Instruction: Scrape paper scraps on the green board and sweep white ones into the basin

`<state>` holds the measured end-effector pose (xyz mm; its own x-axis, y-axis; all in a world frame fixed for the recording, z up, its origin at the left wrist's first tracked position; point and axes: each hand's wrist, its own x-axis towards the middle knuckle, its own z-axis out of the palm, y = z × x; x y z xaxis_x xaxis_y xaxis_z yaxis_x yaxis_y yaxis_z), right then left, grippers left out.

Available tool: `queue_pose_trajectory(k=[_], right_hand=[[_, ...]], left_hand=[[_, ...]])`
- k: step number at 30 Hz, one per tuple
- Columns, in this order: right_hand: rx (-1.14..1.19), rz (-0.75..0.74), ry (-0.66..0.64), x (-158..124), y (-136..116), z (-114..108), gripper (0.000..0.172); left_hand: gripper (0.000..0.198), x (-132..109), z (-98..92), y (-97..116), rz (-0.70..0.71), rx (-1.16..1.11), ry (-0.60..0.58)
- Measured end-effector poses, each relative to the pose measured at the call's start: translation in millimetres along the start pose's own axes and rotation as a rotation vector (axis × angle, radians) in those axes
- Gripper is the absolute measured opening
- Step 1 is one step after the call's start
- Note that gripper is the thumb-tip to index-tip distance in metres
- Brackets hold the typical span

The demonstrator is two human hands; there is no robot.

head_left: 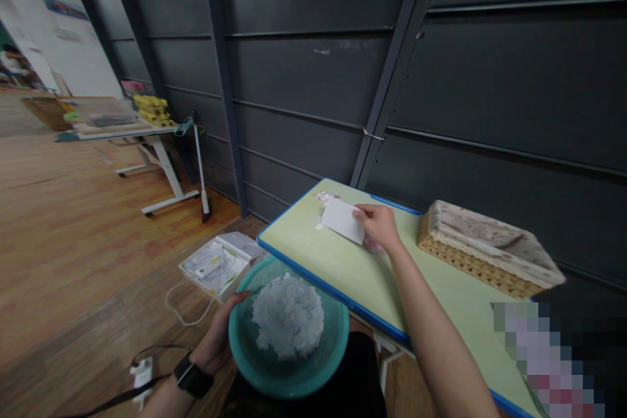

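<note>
My left hand [215,339] grips the rim of a teal bowl [313,372] below the table's near edge; the bowl holds a heap of white paper scraps [288,315]. My right hand [379,225] reaches over the pale green table [343,268] and pinches a white sheet of paper [343,219] by its right corner. A few small white and pink scraps [326,196] lie on the table just beyond the sheet.
A lined wicker basket [482,245] stands at the back right of the table. On the wooden floor to the left lie a white open box [215,266] and a cable. Another table [122,124] with yellow items stands further off. A dark panelled wall is behind.
</note>
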<state>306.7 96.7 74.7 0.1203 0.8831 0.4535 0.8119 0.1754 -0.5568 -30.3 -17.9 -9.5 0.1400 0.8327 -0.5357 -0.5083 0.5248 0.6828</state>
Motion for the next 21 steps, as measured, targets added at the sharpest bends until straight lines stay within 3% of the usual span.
queue_pose_trajectory(k=[6,15,21], right_hand=[[-0.02,-0.011,0.063,-0.7,0.9,2.5,0.03],[-0.056,-0.026,-0.019,0.1,0.8,0.6,0.029],[-0.016,-0.011,0.004,0.1,1.3,-3.5,0.031]], left_hand=[[0.014,1.6,-2.6,-1.6,-0.009,0.008,-0.021],[0.012,6.2,-7.5,-4.1,-0.005,0.011,-0.051],[0.012,4.3,-4.5,-3.1,-0.016,0.045,-0.014]])
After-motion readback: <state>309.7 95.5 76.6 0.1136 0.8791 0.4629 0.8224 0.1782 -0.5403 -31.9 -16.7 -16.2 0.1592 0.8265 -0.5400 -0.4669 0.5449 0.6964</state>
